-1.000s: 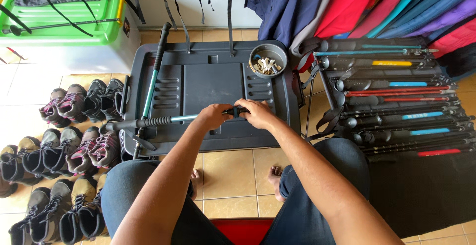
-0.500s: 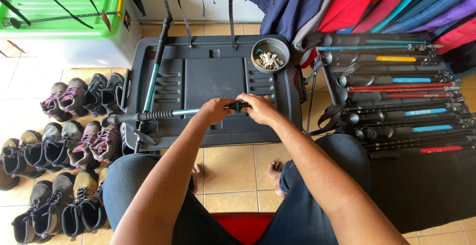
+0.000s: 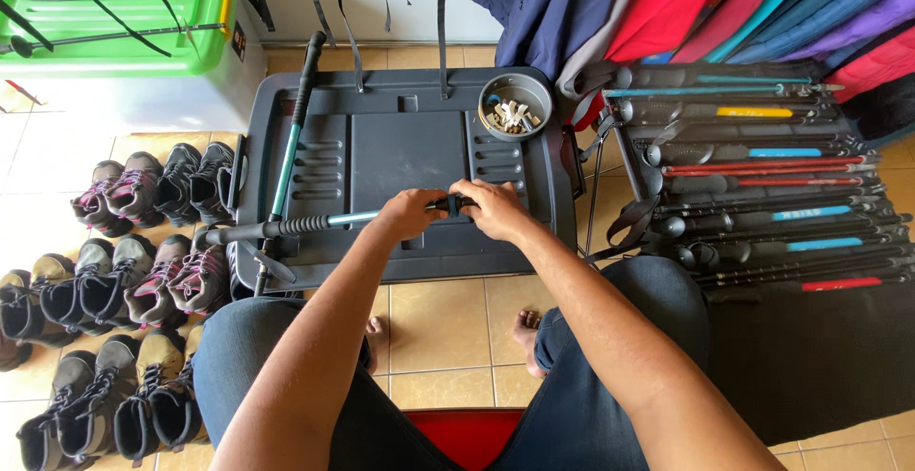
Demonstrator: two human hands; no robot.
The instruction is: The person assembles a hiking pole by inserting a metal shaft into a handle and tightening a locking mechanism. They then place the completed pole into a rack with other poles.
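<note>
Boots (image 3: pixel 124 271) left of tray (image 3: pixel 400 137), bowl (image 3: pixel 515 106) on it, poles (image 3: pixel 762 194) right.

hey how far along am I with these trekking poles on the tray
Looks done: a stack of poles lies in neat rows on the right, though whether they are finished cannot be told. In hand: both the left hand and right hand grip a teal-shafted pole laid across the grey tray. Left: a second pole waits on the tray, with small parts in the round bowl.

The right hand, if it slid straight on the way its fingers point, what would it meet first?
The right hand points left along the trekking pole, so it would probably meet the left hand first, gripping the same pole close beside it.
</note>
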